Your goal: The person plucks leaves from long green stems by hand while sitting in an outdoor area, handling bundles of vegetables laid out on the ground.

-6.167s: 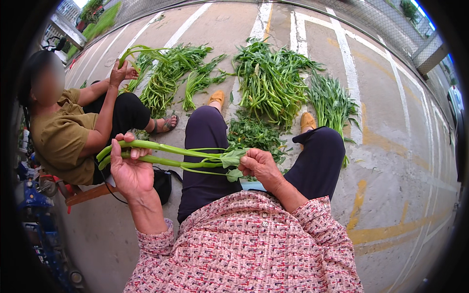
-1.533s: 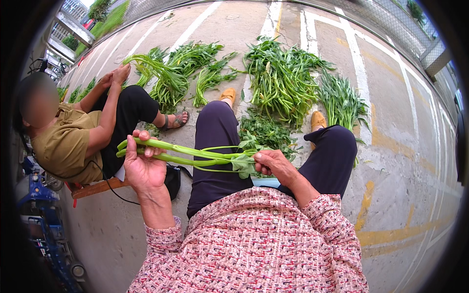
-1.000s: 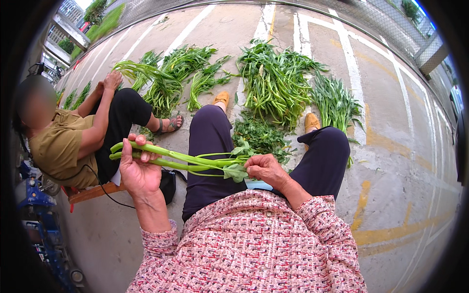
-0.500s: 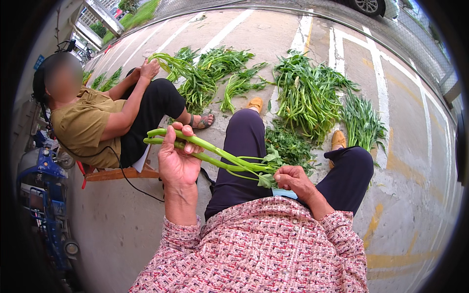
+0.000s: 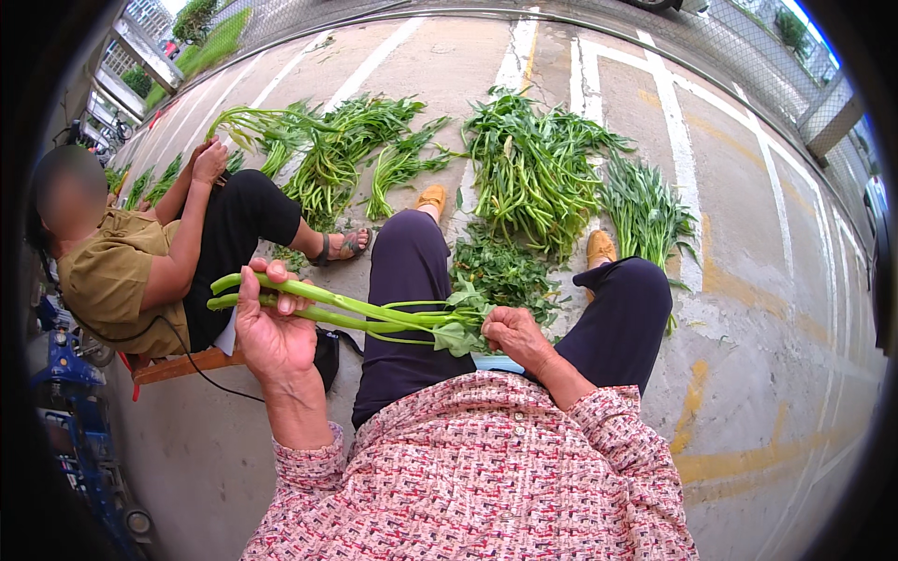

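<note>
Your left hand (image 5: pixel 276 327) has the green stems (image 5: pixel 374 310) gripped between thumb and fingers, palm turned up, with the thick ends jutting past the thumb. The stems lie level above your thigh, leafy ends toward your right hand (image 5: pixel 520 338), whose fingers are curled in at the leaves (image 5: pixel 456 335); whether they pinch one or sit just beside them, I cannot tell.

To work this well, let the left grip be firm but light, since such juicy-looking stalks would probably bruise or snap under a squeeze. Take hold close to where a leaf joins its stalk and pull in short, small movements, so the thin side shoots don't tear along the stem. Spreading the stalks slightly should make each joint easier to reach.

The main stalks are thick, smooth and pale green, gently curved; the side shoots are slender, and the leaves look broad, thin and limp. Between your feet lies a low, dark pile of loose leaves (image 5: pixel 505 276). Beyond it sprawls a tangled heap of long-stemmed greens (image 5: pixel 533 173), beside a neater, narrow-leaved bundle (image 5: pixel 645 208), all on rough grey pavement (image 5: pixel 748 360).
</note>
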Demonstrator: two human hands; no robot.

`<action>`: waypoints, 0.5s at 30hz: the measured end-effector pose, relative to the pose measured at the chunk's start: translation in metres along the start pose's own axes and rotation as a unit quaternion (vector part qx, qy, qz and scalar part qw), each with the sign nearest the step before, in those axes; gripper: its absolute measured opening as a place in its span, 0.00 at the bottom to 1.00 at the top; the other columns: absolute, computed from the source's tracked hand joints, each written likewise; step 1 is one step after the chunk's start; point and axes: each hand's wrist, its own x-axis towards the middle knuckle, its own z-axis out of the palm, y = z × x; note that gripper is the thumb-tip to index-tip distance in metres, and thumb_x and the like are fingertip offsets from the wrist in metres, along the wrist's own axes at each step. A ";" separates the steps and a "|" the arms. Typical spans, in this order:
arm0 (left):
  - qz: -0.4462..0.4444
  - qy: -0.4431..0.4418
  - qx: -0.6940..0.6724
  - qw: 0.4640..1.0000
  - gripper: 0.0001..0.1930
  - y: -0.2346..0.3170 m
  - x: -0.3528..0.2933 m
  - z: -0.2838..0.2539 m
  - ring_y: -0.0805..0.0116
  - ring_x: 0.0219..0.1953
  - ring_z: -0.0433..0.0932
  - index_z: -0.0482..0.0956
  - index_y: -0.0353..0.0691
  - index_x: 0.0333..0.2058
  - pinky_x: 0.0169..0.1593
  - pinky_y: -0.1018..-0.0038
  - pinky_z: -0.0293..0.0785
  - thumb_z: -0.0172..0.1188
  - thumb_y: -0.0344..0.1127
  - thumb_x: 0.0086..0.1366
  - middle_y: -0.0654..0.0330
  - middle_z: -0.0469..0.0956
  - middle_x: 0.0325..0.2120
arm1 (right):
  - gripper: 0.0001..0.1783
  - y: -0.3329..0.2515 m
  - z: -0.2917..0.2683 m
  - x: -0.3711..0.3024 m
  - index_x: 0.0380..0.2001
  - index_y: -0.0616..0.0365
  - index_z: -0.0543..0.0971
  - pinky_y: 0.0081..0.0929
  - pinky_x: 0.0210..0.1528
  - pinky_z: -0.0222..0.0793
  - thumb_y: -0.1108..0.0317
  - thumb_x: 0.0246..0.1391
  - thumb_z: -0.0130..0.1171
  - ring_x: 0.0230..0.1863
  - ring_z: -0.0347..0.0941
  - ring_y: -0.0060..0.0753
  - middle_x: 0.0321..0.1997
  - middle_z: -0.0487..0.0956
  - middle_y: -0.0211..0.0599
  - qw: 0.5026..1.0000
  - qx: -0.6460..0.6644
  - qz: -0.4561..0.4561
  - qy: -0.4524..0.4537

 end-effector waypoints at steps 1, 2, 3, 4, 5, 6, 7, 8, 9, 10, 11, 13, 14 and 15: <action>0.008 0.005 0.000 1.000 0.09 0.002 0.000 0.002 0.76 0.19 0.63 0.71 0.39 0.35 0.28 0.78 0.62 0.49 0.39 0.66 0.60 0.71 0.26 | 0.08 -0.002 0.000 -0.001 0.20 0.62 0.73 0.17 0.22 0.62 0.69 0.48 0.51 0.18 0.64 0.18 0.15 0.70 0.27 1.000 0.012 0.016 0.008; 0.007 0.000 -0.001 1.000 0.09 0.003 0.000 0.001 0.76 0.19 0.63 0.71 0.39 0.35 0.28 0.78 0.62 0.48 0.39 0.66 0.60 0.71 0.27 | 0.08 -0.005 -0.001 -0.001 0.20 0.60 0.73 0.16 0.21 0.60 0.70 0.49 0.51 0.18 0.64 0.16 0.16 0.70 0.27 0.999 0.025 0.031 0.016; 0.005 -0.004 -0.002 1.000 0.09 0.003 0.001 0.001 0.76 0.19 0.63 0.71 0.39 0.35 0.28 0.78 0.62 0.48 0.39 0.66 0.60 0.71 0.27 | 0.07 -0.006 -0.003 -0.001 0.20 0.59 0.73 0.14 0.20 0.59 0.70 0.50 0.51 0.17 0.64 0.15 0.16 0.70 0.26 0.998 0.037 0.047 0.024; 0.003 0.001 -0.003 1.000 0.09 0.004 0.001 -0.001 0.76 0.19 0.63 0.71 0.39 0.35 0.28 0.78 0.62 0.48 0.39 0.66 0.60 0.71 0.27 | 0.06 -0.009 -0.005 -0.001 0.22 0.57 0.73 0.12 0.20 0.58 0.69 0.50 0.51 0.18 0.66 0.15 0.18 0.73 0.28 0.998 0.032 0.056 0.018; 0.001 0.007 -0.005 1.000 0.09 0.004 0.001 -0.003 0.76 0.19 0.63 0.72 0.39 0.35 0.28 0.78 0.62 0.48 0.39 0.66 0.60 0.71 0.27 | 0.06 -0.011 -0.006 -0.001 0.23 0.56 0.73 0.12 0.19 0.59 0.69 0.51 0.51 0.18 0.67 0.15 0.19 0.75 0.29 0.997 0.048 0.062 0.018; -0.001 0.013 -0.006 1.000 0.09 0.004 0.001 -0.004 0.76 0.19 0.63 0.72 0.39 0.35 0.29 0.78 0.62 0.48 0.39 0.66 0.61 0.71 0.27 | 0.05 -0.015 -0.006 -0.003 0.24 0.56 0.73 0.12 0.19 0.59 0.69 0.51 0.51 0.18 0.68 0.16 0.21 0.76 0.30 0.995 0.064 0.069 0.017; -0.003 0.015 -0.007 1.000 0.09 0.004 0.001 -0.005 0.76 0.19 0.63 0.72 0.40 0.35 0.28 0.78 0.62 0.48 0.39 0.66 0.61 0.71 0.27 | 0.05 -0.018 -0.007 -0.004 0.24 0.55 0.73 0.11 0.19 0.59 0.68 0.51 0.51 0.18 0.69 0.16 0.22 0.77 0.31 0.994 0.078 0.074 0.017; -0.004 0.016 -0.009 1.000 0.09 0.004 0.001 -0.005 0.76 0.19 0.63 0.72 0.40 0.35 0.28 0.78 0.61 0.48 0.39 0.66 0.61 0.71 0.27 | 0.05 -0.018 -0.008 -0.005 0.26 0.56 0.73 0.11 0.20 0.60 0.69 0.51 0.51 0.20 0.71 0.17 0.26 0.79 0.34 0.994 0.086 0.059 0.013; -0.006 0.017 -0.010 1.000 0.09 0.004 0.001 -0.006 0.76 0.19 0.63 0.72 0.40 0.35 0.28 0.78 0.61 0.48 0.39 0.66 0.61 0.71 0.28 | 0.04 -0.018 -0.009 -0.005 0.26 0.57 0.73 0.11 0.20 0.60 0.69 0.51 0.51 0.20 0.71 0.17 0.26 0.79 0.34 0.994 0.096 0.051 0.016; -0.006 0.020 -0.008 1.000 0.09 0.004 0.001 -0.007 0.76 0.19 0.63 0.72 0.40 0.35 0.28 0.79 0.61 0.48 0.39 0.66 0.61 0.71 0.28 | 0.04 -0.018 -0.010 -0.005 0.25 0.57 0.73 0.11 0.20 0.60 0.70 0.51 0.52 0.20 0.71 0.17 0.26 0.79 0.34 0.993 0.106 0.042 0.019; -0.007 0.022 -0.006 1.000 0.09 0.004 0.002 -0.007 0.76 0.19 0.63 0.72 0.40 0.35 0.28 0.79 0.61 0.48 0.39 0.66 0.61 0.71 0.28 | 0.04 -0.019 -0.011 -0.005 0.25 0.58 0.73 0.11 0.20 0.60 0.70 0.50 0.52 0.20 0.71 0.17 0.27 0.79 0.34 0.992 0.116 0.034 0.022; -0.008 0.024 -0.006 1.000 0.09 0.005 0.002 -0.008 0.76 0.19 0.64 0.72 0.40 0.35 0.27 0.79 0.61 0.48 0.39 0.66 0.61 0.71 0.28 | 0.02 -0.022 -0.012 -0.006 0.25 0.59 0.73 0.11 0.20 0.60 0.73 0.47 0.52 0.21 0.71 0.16 0.27 0.79 0.33 0.992 0.117 0.030 0.020; -0.008 0.024 -0.007 1.000 0.09 0.005 0.002 -0.008 0.76 0.19 0.64 0.72 0.40 0.35 0.27 0.79 0.61 0.48 0.39 0.66 0.61 0.71 0.28 | 0.02 -0.022 -0.011 -0.006 0.25 0.59 0.73 0.11 0.20 0.60 0.74 0.47 0.52 0.21 0.71 0.16 0.27 0.78 0.33 0.993 0.112 0.019 0.019; -0.009 0.024 -0.008 1.000 0.09 0.005 0.002 -0.008 0.76 0.19 0.64 0.72 0.40 0.35 0.27 0.80 0.60 0.48 0.39 0.66 0.61 0.71 0.28 | 0.02 -0.022 -0.011 -0.007 0.25 0.59 0.73 0.11 0.20 0.60 0.74 0.46 0.52 0.21 0.71 0.16 0.27 0.78 0.33 0.994 0.107 0.008 0.017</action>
